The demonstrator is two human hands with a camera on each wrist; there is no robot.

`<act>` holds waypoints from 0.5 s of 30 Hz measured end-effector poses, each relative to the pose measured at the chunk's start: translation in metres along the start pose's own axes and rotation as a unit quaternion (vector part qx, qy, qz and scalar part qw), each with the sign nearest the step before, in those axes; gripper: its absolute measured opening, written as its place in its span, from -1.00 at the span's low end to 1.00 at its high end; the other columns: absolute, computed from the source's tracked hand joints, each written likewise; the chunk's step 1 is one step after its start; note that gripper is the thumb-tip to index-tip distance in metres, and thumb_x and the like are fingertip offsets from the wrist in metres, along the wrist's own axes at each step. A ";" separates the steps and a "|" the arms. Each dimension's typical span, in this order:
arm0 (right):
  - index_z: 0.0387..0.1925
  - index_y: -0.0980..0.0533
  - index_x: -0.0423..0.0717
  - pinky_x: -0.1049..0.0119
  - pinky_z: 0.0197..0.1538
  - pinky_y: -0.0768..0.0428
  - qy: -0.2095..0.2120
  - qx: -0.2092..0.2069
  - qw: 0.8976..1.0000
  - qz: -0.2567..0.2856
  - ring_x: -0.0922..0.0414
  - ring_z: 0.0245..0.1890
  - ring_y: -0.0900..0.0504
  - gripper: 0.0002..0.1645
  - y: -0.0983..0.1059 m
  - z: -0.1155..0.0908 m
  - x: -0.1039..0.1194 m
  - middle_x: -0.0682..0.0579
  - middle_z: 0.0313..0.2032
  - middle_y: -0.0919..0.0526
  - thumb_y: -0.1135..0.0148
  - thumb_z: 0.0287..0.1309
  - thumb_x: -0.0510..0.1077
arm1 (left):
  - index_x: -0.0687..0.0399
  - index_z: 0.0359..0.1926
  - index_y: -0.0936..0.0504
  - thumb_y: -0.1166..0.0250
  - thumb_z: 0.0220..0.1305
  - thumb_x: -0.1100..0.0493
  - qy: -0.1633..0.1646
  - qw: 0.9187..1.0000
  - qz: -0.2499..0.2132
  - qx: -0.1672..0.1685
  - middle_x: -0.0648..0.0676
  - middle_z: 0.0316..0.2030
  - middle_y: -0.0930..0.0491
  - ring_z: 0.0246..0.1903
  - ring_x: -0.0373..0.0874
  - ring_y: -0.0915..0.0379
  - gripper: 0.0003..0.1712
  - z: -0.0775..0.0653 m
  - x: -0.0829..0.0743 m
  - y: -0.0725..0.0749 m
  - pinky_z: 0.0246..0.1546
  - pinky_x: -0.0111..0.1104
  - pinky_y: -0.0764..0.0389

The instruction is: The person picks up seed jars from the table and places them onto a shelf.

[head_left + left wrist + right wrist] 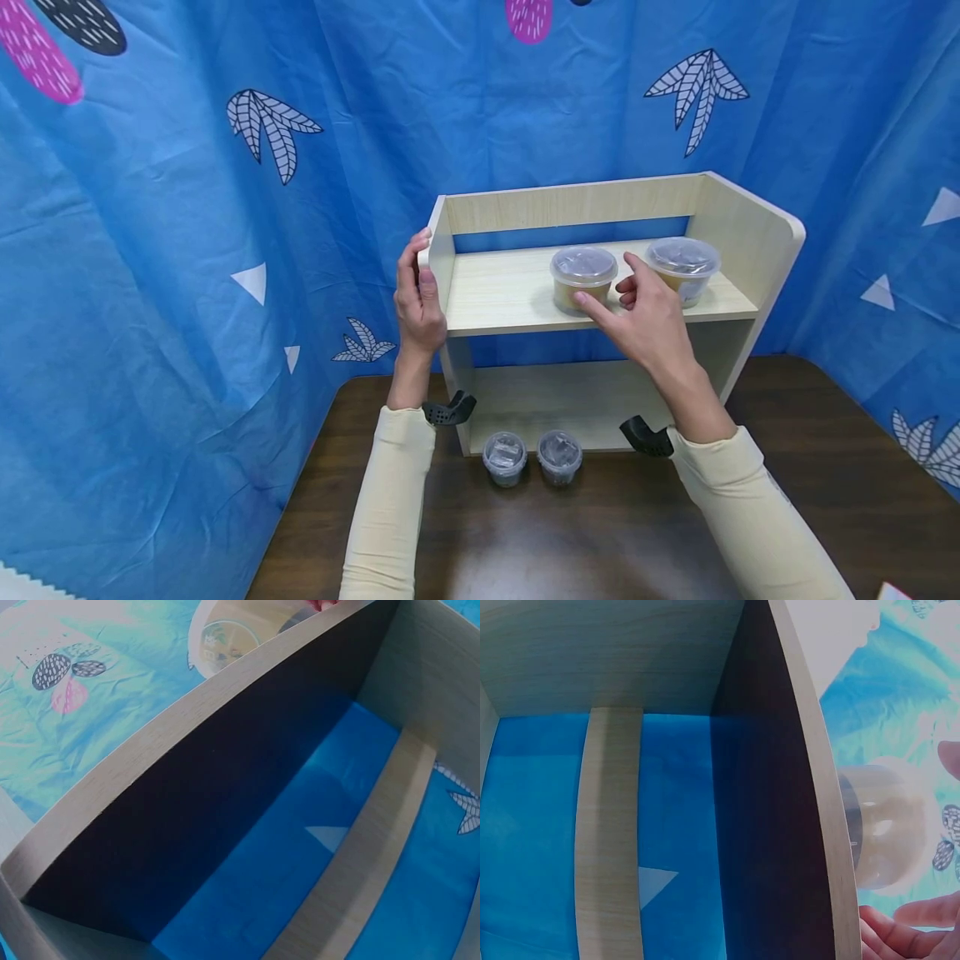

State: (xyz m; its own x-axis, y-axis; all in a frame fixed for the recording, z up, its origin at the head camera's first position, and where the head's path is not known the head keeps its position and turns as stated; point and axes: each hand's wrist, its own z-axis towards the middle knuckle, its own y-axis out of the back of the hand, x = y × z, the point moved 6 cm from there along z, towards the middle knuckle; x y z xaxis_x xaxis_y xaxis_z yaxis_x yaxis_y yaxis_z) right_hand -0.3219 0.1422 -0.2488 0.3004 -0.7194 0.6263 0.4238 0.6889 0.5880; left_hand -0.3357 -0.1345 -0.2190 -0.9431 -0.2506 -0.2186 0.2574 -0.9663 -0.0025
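Observation:
My left hand (420, 304) holds the left side panel of a pale wooden two-tier shelf (517, 287), thumb at its front edge and fingers along the outside. On the upper tier stands a round clear tub (585, 275) with a lid and yellowish contents. My right hand (648, 312) is spread beside this tub, thumb in front of it and forefinger at its right; the right wrist view shows gaps between the tub (889, 825) and the fingers (915, 930). A second, similar tub (686, 262) sits to the right, partly behind the right hand.
Two small lidded cups (505, 458) with dark contents stand on the brown table (585, 533) at the shelf's lower front edge. A blue patterned curtain (480, 108) hangs behind and on both sides. The corner of a white object (891, 592) shows at the bottom right.

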 end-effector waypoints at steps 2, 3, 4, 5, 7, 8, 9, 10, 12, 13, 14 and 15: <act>0.43 -0.19 -0.28 -0.10 0.03 -0.50 0.002 -0.004 1.000 0.003 -0.15 -0.11 -0.48 0.06 0.002 -0.003 0.000 -0.27 -0.11 -0.51 -0.31 0.13 0.29 | 0.67 0.11 -0.24 0.14 0.46 0.42 -0.001 1.000 -0.001 -0.001 0.59 0.16 -0.32 0.16 0.44 -0.31 -0.66 0.000 0.000 0.000 0.23 -0.10 -0.40; 0.42 -0.20 -0.28 -0.10 0.04 -0.50 0.004 -0.007 1.000 0.007 -0.15 -0.11 -0.48 0.05 0.003 -0.004 -0.001 -0.27 -0.11 -0.51 -0.32 0.14 0.28 | 0.67 0.11 -0.25 0.14 0.47 0.41 -0.001 1.000 -0.002 -0.002 0.59 0.16 -0.32 0.16 0.44 -0.31 -0.66 0.000 0.000 0.000 0.23 -0.09 -0.40; 0.42 -0.20 -0.28 -0.10 0.04 -0.50 0.005 -0.009 1.000 0.009 -0.15 -0.12 -0.48 0.04 0.003 -0.006 -0.001 -0.27 -0.11 -0.51 -0.32 0.14 0.27 | 0.67 0.11 -0.24 0.14 0.47 0.41 -0.002 1.000 -0.002 -0.002 0.59 0.16 -0.32 0.16 0.45 -0.31 -0.66 0.000 0.000 0.000 0.23 -0.08 -0.40; 0.42 -0.21 -0.28 -0.10 0.04 -0.50 0.006 -0.012 1.000 0.010 -0.15 -0.11 -0.48 0.04 0.004 -0.007 -0.001 -0.27 -0.11 -0.51 -0.32 0.14 0.27 | 0.67 0.11 -0.24 0.14 0.46 0.41 -0.002 1.000 -0.003 -0.002 0.59 0.16 -0.32 0.16 0.45 -0.31 -0.66 0.000 0.000 0.000 0.23 -0.08 -0.40; 0.42 -0.21 -0.28 -0.10 0.05 -0.50 0.007 -0.015 1.000 0.013 -0.15 -0.11 -0.48 0.03 0.006 -0.010 -0.001 -0.27 -0.10 -0.51 -0.31 0.15 0.26 | 0.67 0.11 -0.24 0.14 0.46 0.42 -0.002 1.000 -0.003 -0.003 0.59 0.16 -0.33 0.15 0.44 -0.32 -0.67 -0.001 0.000 0.000 0.22 -0.08 -0.41; 0.42 -0.21 -0.28 -0.10 0.05 -0.50 0.008 -0.017 1.000 0.014 -0.15 -0.11 -0.49 0.03 0.007 -0.011 -0.002 -0.27 -0.10 -0.51 -0.31 0.15 0.26 | 0.67 0.11 -0.24 0.14 0.46 0.43 -0.001 1.000 -0.002 -0.004 0.59 0.17 -0.33 0.15 0.44 -0.32 -0.67 -0.001 0.001 0.000 0.22 -0.09 -0.41; 0.42 -0.21 -0.28 -0.11 0.06 -0.50 0.008 -0.019 1.000 0.014 -0.16 -0.11 -0.49 0.03 0.007 -0.012 -0.002 -0.27 -0.10 -0.52 -0.31 0.15 0.27 | 0.67 0.11 -0.24 0.14 0.45 0.43 -0.002 1.000 -0.002 -0.004 0.59 0.17 -0.33 0.16 0.44 -0.31 -0.67 -0.001 0.001 0.000 0.22 -0.08 -0.41; 0.42 -0.22 -0.27 -0.11 0.06 -0.50 0.008 -0.020 1.000 0.015 -0.16 -0.10 -0.49 0.02 0.008 -0.014 -0.002 -0.27 -0.10 -0.52 -0.30 0.15 0.27 | 0.68 0.11 -0.24 0.14 0.44 0.44 -0.002 1.000 -0.002 -0.004 0.59 0.17 -0.33 0.16 0.44 -0.31 -0.67 -0.001 0.001 0.000 0.22 -0.08 -0.40; 0.42 -0.22 -0.26 -0.11 0.07 -0.50 0.010 -0.024 0.999 0.018 -0.15 -0.09 -0.50 0.00 0.009 -0.016 -0.003 -0.26 -0.10 -0.52 -0.31 0.16 0.25 | 0.67 0.11 -0.25 0.14 0.45 0.44 -0.001 1.000 -0.003 -0.004 0.59 0.17 -0.33 0.17 0.43 -0.31 -0.67 -0.001 0.001 0.000 0.23 -0.08 -0.40; 0.41 -0.23 -0.26 -0.12 0.07 -0.50 0.012 -0.027 0.999 0.019 -0.16 -0.09 -0.50 -0.01 0.010 -0.017 -0.003 -0.26 -0.10 -0.52 -0.31 0.16 0.24 | 0.67 0.11 -0.25 0.14 0.44 0.45 -0.001 1.000 -0.003 -0.004 0.59 0.17 -0.33 0.17 0.43 -0.31 -0.67 -0.001 0.000 0.000 0.23 -0.08 -0.39; 0.41 -0.24 -0.26 -0.12 0.07 -0.50 0.014 -0.031 0.999 0.020 -0.16 -0.09 -0.51 -0.02 0.010 -0.019 -0.004 -0.26 -0.10 -0.52 -0.31 0.16 0.23 | 0.67 0.11 -0.25 0.14 0.43 0.46 0.000 1.000 -0.003 -0.004 0.59 0.17 -0.33 0.17 0.43 -0.30 -0.67 -0.001 0.000 0.000 0.24 -0.09 -0.39; 0.40 -0.25 -0.26 -0.12 0.07 -0.51 0.016 -0.035 0.999 0.022 -0.16 -0.09 -0.51 -0.03 0.011 -0.020 -0.004 -0.26 -0.10 -0.52 -0.32 0.16 0.22 | 0.67 0.11 -0.25 0.14 0.42 0.47 0.000 1.000 -0.003 -0.004 0.59 0.17 -0.33 0.18 0.43 -0.30 -0.67 -0.001 0.000 0.000 0.24 -0.09 -0.39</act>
State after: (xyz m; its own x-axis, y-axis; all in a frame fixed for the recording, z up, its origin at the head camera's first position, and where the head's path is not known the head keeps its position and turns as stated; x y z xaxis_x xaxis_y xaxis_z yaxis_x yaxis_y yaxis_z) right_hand -0.3014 0.1511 -0.2552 0.3476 -0.6915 0.6332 0.4675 0.7132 0.5222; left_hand -0.3356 -0.1344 -0.2200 -0.9446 -0.2452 -0.2180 0.2538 -0.9672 -0.0118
